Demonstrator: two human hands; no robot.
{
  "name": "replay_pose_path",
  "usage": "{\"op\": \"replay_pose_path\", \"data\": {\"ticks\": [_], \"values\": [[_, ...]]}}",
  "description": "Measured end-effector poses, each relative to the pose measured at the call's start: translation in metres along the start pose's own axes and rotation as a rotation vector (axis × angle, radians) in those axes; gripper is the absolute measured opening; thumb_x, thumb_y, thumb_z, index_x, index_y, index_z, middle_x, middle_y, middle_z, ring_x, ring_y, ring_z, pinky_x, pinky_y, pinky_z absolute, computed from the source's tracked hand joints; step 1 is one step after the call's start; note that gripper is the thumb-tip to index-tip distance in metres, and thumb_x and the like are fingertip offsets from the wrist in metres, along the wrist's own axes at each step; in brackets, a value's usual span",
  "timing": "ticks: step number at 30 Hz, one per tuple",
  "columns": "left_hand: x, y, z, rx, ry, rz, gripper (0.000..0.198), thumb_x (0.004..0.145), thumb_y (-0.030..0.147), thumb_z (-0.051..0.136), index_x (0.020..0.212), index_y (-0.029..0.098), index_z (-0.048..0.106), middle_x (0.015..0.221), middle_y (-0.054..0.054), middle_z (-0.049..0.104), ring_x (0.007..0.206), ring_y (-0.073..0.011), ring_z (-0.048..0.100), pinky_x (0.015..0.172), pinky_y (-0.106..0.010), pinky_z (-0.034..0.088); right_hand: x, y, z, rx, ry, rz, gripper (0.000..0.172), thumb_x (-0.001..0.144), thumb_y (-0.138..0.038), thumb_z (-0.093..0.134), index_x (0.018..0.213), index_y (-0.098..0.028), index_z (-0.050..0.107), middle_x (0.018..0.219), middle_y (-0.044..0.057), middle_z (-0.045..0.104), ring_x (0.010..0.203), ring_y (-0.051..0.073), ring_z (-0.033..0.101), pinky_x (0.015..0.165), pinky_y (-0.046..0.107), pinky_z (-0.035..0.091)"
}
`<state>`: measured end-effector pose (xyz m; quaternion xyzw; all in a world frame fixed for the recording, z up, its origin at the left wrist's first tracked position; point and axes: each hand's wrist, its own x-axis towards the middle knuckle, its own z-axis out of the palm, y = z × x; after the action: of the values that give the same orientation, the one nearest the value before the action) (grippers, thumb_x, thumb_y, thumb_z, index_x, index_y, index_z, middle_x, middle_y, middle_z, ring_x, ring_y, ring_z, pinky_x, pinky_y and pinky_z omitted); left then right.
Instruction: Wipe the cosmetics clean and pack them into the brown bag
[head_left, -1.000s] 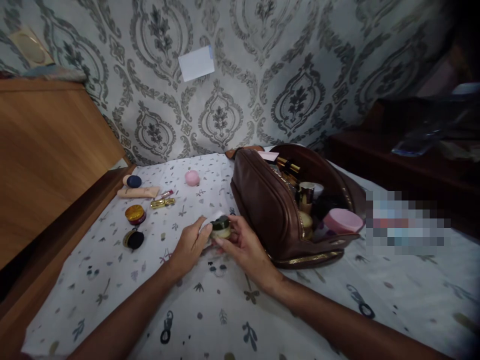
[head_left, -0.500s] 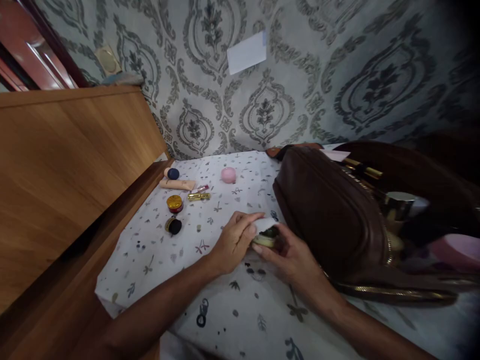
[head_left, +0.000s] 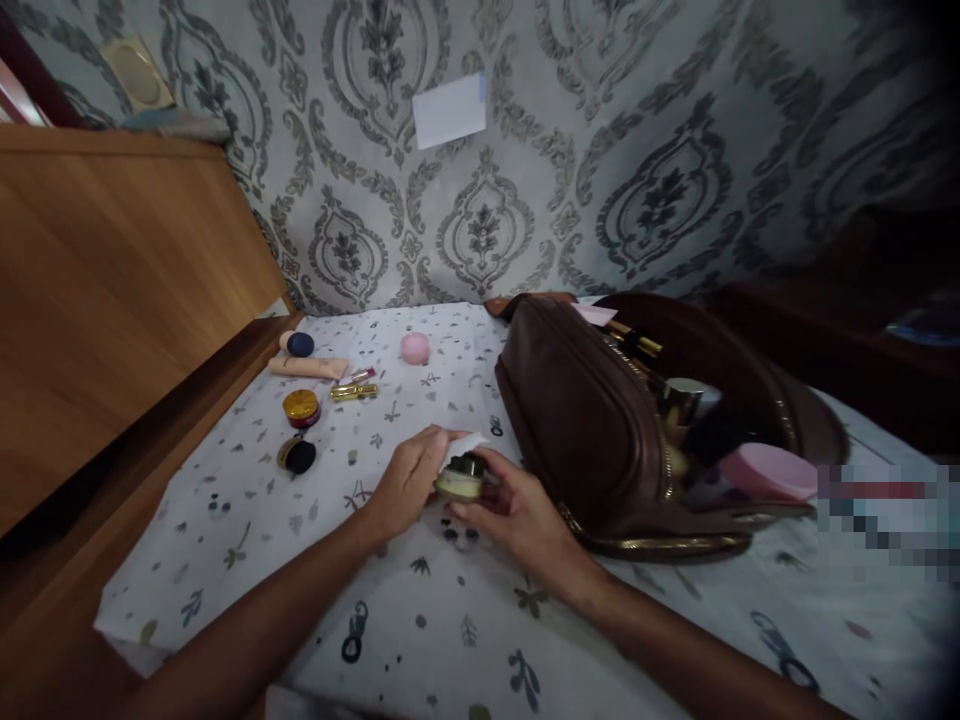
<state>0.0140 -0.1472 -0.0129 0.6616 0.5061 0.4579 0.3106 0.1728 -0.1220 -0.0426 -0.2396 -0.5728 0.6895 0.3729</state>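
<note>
My right hand grips a small round jar with a dark top and a pale yellowish body, just above the cloth. A white wipe or tissue is pinched in my left hand, against the jar's far left side. The jar hides part of the left fingertips. Just right of my hands stands an unzipped brown makeup bag holding a pink item, a gold-capped bottle and gold-and-black sticks.
To the left on the patterned cloth lie a gold-lidded jar, a black-and-gold round item, a peach tube, a gold tube and a dark-blue-ended item. A pink rounded item sits farther back. A wooden panel borders the left.
The view has swung right, so everything appears farther left. The wipe has shifted off the jar's front, and more of the jar shows between my hands.
</note>
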Motion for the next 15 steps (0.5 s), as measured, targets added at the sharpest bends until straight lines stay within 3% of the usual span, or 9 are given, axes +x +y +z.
{"op": "replay_pose_path", "data": {"ticks": [4,8,12,15], "values": [[0.001,-0.003,0.0,-0.04,0.049,-0.08,0.056,0.103,0.05,0.028,0.119,0.014,0.068,0.101,-0.006,0.071,0.096,-0.02,0.062,0.092,-0.031,0.047,-0.003,-0.009,0.0,0.055,-0.039,0.047,0.064,0.081,-0.042,0.072,0.137,-0.023,0.05,0.116,0.008,0.07,0.094,0.021,0.071,0.088,0.039,0.059],[0.0,-0.003,0.0,-0.011,0.114,-0.081,0.051,0.102,0.05,0.031,0.124,0.015,0.061,0.115,-0.007,0.068,0.108,-0.021,0.059,0.097,-0.031,0.045,-0.001,-0.008,0.0,0.039,0.011,0.019,0.062,0.077,-0.044,0.076,0.131,-0.024,0.052,0.122,0.009,0.066,0.089,0.019,0.07,0.076,0.034,0.061],[-0.003,0.001,0.003,0.007,0.012,-0.081,0.049,0.102,0.051,0.032,0.127,0.016,0.056,0.106,-0.006,0.068,0.099,-0.0205,0.061,0.09,-0.031,0.048,0.002,-0.001,-0.004,-0.067,0.11,-0.001,0.056,0.073,-0.043,0.078,0.12,-0.023,0.055,0.101,0.004,0.067,0.075,0.017,0.065,0.062,0.03,0.057],[-0.005,0.005,0.006,0.02,-0.074,-0.032,0.047,0.097,0.049,0.044,0.13,0.017,0.052,0.107,-0.006,0.067,0.098,-0.021,0.061,0.09,-0.032,0.048,0.003,0.004,-0.007,-0.201,0.185,-0.084,0.049,0.072,-0.034,0.077,0.116,-0.023,0.059,0.105,0.005,0.065,0.086,0.019,0.064,0.075,0.034,0.056]]}}
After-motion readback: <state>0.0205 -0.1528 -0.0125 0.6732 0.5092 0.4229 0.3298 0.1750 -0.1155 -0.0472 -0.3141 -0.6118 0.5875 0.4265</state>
